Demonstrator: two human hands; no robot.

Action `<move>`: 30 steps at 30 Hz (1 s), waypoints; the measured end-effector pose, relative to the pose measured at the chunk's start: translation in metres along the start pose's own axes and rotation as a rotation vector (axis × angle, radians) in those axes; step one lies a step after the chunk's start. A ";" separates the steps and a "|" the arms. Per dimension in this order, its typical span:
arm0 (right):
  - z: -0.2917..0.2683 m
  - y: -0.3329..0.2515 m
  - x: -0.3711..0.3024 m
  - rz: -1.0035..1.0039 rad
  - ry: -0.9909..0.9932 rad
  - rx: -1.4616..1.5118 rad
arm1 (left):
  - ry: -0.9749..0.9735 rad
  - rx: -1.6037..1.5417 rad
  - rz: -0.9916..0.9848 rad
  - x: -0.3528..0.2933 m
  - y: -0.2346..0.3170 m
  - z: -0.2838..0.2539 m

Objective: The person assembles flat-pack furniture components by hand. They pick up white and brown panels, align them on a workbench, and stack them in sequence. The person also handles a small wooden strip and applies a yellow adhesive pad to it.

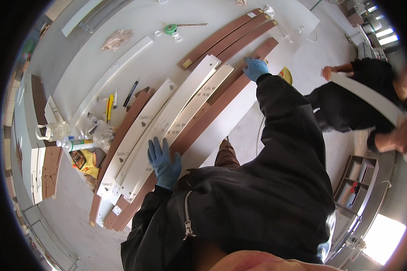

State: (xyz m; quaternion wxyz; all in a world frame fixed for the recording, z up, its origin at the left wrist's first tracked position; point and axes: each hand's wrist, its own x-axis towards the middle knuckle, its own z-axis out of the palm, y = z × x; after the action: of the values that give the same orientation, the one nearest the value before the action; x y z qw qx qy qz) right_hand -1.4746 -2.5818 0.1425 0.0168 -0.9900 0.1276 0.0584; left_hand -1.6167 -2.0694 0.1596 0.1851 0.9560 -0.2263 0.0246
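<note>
Both my hands wear blue gloves. My left hand [165, 163] lies open, fingers spread, on the near edge of a white board [142, 174] and beside a long brown board [228, 91]. Farther right, my right hand [255, 68] is closed over the near edge of that brown board, close to its far end. Its fingertips rest on the top face, and the thumb is hidden. Several white and brown boards lie side by side on the table, some overlapping; some white ones carry dark print. More brown boards [230, 38] lie behind them.
On the table [167, 58] are a green tape measure [170, 29], a crumpled cloth [116, 39], a yellow cutter [109, 108], a black marker [131, 92] and a bottle [77, 143]. At right, a person in black [371, 90] holds a pale board [366, 95]. A shelf unit [355, 180] stands nearby.
</note>
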 end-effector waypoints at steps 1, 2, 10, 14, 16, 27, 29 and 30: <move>0.004 0.010 0.026 -0.048 0.003 -0.040 | -0.006 0.018 -0.048 0.011 0.010 0.007; 0.006 0.021 0.053 -0.095 -0.002 -0.093 | 0.001 0.034 -0.094 0.023 0.022 0.015; 0.025 0.071 0.194 -0.482 -0.199 -0.402 | 0.015 0.031 -0.285 0.116 0.112 0.051; 0.019 0.092 0.228 -0.676 -0.222 -0.331 | -0.013 0.046 -0.373 0.149 0.129 0.065; 0.018 0.097 0.240 -0.759 -0.214 -0.357 | 0.018 0.051 -0.338 0.161 0.130 0.072; -0.035 0.151 0.317 -0.806 0.025 -0.599 | 0.089 0.050 -0.386 0.214 0.142 0.068; -0.050 0.147 0.326 -0.810 0.082 -0.624 | 0.155 0.025 -0.295 0.245 0.145 0.057; -0.060 0.144 0.329 -0.828 0.114 -0.637 | 0.191 0.010 -0.251 0.263 0.147 0.052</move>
State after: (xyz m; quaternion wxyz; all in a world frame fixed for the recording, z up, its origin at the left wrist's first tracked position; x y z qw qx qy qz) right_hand -1.1883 -2.8065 0.1601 -0.2703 -0.9150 -0.2979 0.0289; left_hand -1.4479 -2.3212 0.1964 0.2027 0.9710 -0.0862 0.0932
